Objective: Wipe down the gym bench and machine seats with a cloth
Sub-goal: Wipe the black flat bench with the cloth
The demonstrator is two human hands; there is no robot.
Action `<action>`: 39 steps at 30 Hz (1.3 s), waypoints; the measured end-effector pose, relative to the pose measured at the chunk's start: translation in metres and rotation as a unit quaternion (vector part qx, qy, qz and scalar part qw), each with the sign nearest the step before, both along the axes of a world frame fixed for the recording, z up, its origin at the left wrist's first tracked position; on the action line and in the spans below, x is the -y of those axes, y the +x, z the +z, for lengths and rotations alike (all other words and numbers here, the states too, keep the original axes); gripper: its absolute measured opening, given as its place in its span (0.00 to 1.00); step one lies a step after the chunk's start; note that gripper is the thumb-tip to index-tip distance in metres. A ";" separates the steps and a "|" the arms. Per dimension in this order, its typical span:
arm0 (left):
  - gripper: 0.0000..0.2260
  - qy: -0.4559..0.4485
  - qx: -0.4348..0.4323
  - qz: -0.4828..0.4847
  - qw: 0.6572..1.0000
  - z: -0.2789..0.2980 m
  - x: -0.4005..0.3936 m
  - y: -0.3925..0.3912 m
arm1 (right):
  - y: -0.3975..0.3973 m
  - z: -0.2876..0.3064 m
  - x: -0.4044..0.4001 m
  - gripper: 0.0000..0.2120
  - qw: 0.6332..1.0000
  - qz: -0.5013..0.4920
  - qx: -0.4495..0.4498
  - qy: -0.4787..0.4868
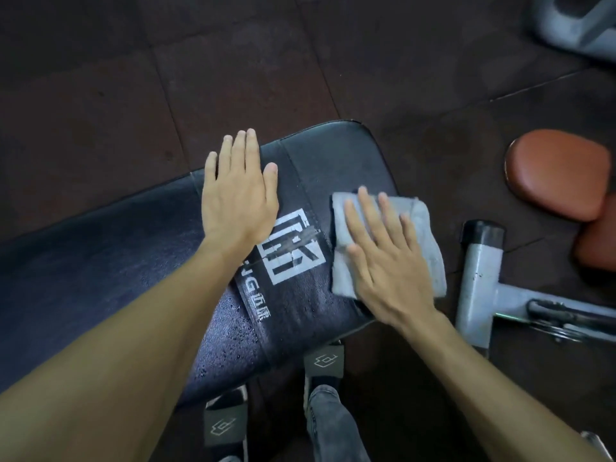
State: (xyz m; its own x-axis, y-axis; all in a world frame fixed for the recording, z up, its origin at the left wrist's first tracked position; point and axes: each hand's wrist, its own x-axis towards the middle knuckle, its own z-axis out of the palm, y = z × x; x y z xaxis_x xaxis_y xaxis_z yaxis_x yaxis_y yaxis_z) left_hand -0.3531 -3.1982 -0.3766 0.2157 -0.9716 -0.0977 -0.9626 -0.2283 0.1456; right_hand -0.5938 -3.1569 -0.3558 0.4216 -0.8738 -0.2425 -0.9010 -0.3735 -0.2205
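A dark rubber-tiled floor (233, 61) is seen throughout, dimly lit. At the right, brown padded cushions (556, 175) are set beside a grey metal frame (480, 278) (black-capped at its end). Pale grey equipment (576, 21) is glimpsed top right.

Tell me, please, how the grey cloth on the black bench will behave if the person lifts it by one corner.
The grey cloth looks soft and folded, so it would probably droop and unfold. It seems thin, so likely light. Droplets on the bench pad suggest it may be damp, so it might cling slightly as the right hand pulls it away.
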 end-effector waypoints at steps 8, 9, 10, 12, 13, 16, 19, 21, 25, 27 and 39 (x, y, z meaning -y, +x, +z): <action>0.29 -0.020 0.004 -0.015 1.000 0.000 -0.005 0.002 | 0.022 -0.002 -0.035 0.28 0.996 0.081 -0.002 -0.027; 0.29 -0.018 -0.001 -0.015 1.000 0.001 -0.007 0.001 | 0.008 0.000 -0.049 0.28 0.997 0.077 -0.004 -0.020; 0.29 -0.017 -0.004 -0.015 1.000 0.002 -0.009 0.000 | -0.002 0.001 -0.055 0.28 0.998 0.063 -0.006 -0.015; 0.29 -0.015 -0.001 -0.023 1.000 0.001 -0.015 -0.002 | -0.003 -0.002 -0.045 0.28 1.000 0.016 0.002 -0.013; 0.29 -0.015 0.002 -0.029 0.999 0.000 -0.018 -0.003 | 0.004 -0.003 -0.032 0.28 0.999 -0.027 0.014 -0.012; 0.30 -0.018 0.000 -0.042 0.999 -0.002 -0.026 -0.002 | 0.035 -0.006 0.009 0.28 0.989 -0.144 0.021 -0.029; 0.30 -0.017 -0.012 -0.050 0.999 0.000 -0.028 -0.001 | 0.053 -0.007 -0.002 0.28 0.998 -0.055 0.004 -0.036; 0.30 -0.013 -0.014 -0.062 0.998 0.002 -0.030 0.002 | 0.044 -0.005 -0.034 0.28 0.998 0.054 0.001 -0.044; 0.30 -0.002 -0.024 -0.108 0.994 0.005 -0.033 0.011 | 0.002 -0.002 -0.074 0.27 0.993 0.114 -0.010 -0.041; 0.30 0.007 -0.029 -0.127 0.991 0.005 -0.037 0.018 | 0.008 -0.004 -0.072 0.27 0.998 0.047 -0.014 -0.040; 0.27 -0.026 -0.243 -0.039 0.969 0.057 -0.062 -0.018 | 0.024 0.028 -0.065 0.24 0.960 -0.068 0.270 0.036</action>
State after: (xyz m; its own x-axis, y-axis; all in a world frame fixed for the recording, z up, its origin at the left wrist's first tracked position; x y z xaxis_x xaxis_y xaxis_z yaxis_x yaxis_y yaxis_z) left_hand -0.3708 -3.1359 -0.3198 0.0829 -0.9894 -0.1193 -0.7910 -0.1382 0.5960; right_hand -0.5697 -3.0918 -0.3281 0.3853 -0.9190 -0.0831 -0.6883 -0.2263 -0.6892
